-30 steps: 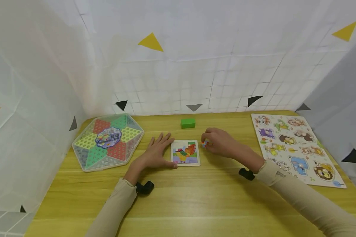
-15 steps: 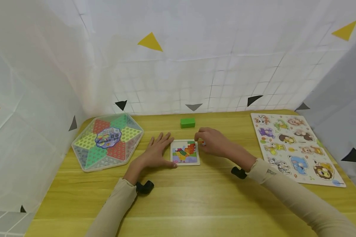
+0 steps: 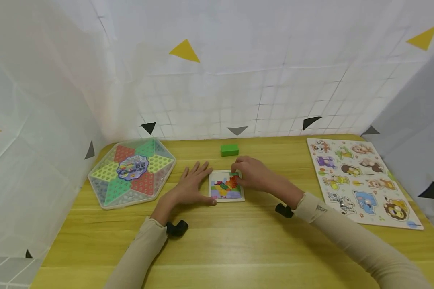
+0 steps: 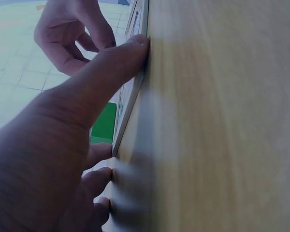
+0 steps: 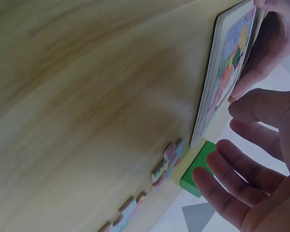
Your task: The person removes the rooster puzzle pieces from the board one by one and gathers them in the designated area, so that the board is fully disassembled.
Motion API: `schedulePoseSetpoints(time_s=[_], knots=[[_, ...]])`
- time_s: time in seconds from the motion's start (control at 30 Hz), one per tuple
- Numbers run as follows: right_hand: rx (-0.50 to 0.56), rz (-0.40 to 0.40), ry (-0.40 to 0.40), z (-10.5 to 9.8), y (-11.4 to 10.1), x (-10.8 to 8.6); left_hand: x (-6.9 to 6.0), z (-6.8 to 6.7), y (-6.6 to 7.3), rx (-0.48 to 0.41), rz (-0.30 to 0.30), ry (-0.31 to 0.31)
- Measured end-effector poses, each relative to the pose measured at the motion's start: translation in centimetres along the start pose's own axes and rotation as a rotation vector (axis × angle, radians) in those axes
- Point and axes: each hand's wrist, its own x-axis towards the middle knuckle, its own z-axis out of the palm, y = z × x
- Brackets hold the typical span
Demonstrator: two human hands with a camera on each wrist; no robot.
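Touching the left side of the puzzle (image 3: 225, 190), your left hand (image 3: 189, 188) lies spread; your right hand (image 3: 257, 175) hangs over its far right corner, grip unclear

Hexagonal game board (image 3: 132, 173) far left; green block (image 3: 229, 150) near back; animal board (image 3: 361, 183) right.

One left hand (image 3: 189, 188) and one right hand (image 3: 257, 174) are over one table (image 3: 217, 249), with one picture puzzle (image 3: 218, 175), one green block (image 3: 229, 150) on the far side and at least two loose puzzle pieces (image 5: 170, 159) (one is cut off in the right wrist view). On the left lies one game board (image 3: 132, 168) with six star points (image 3: 143, 184), two per colour; on the right, one animal board (image 3: 355, 160) with eleven animals (image 3: 365, 201). The walls (image 3: 231, 24) bear ten triangles (image 3: 186, 51): three yellow, seven black or grey.
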Motion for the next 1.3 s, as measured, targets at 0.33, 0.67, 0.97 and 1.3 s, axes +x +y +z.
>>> schedulePoseSetpoints(time_s=[0.33, 0.67, 0.97, 1.3], knots=[[0.009, -0.003, -0.020, 0.7, -0.4, 0.7, 0.2, 0.1, -0.1, 0.018, -0.010, -0.011], [0.005, 0.012, -0.058, 1.0, -0.6, 1.0, 0.2, 0.1, -0.1, 0.021, -0.007, -0.007], [-0.005, 0.012, -0.068, 0.9, -0.7, 1.1, 0.1, -0.1, 0.1, 0.012, -0.003, -0.002], [-0.008, 0.034, -0.095, 0.9, -0.8, 1.6, 0.1, 0.0, 0.0, 0.005, -0.007, -0.005]])
